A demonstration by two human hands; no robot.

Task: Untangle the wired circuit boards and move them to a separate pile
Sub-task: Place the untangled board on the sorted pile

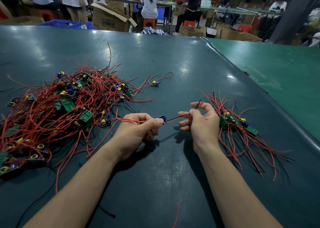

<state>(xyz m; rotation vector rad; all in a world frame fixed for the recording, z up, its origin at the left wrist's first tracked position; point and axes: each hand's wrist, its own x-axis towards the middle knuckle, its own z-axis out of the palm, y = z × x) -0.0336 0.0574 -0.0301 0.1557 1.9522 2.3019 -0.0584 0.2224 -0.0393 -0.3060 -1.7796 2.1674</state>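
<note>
A single wired circuit board (pixel 162 119) is held above the table (pixel 173 158), between the tangled pile (pixel 57 110) on the left and the separate pile (pixel 239 123) on the right. A snag is judged the main risk: the red leads (pixel 131 120) running left from the board pass close to the tangled pile's edge, and whether they are fully free cannot be told; a pull to the right could drag neighbouring boards along or strain a solder joint. Wires laid carelessly across the sorted pile could tangle it again. The left hand (pixel 136 132) is curled, thumb and fingers pinched on the board and its leads. The right hand (pixel 199 122) is raised, thumb and forefinger pinched on the black and red wires (pixel 181 117), the remaining fingers loosely bent. Both forearms are extended forward over the table.
</note>
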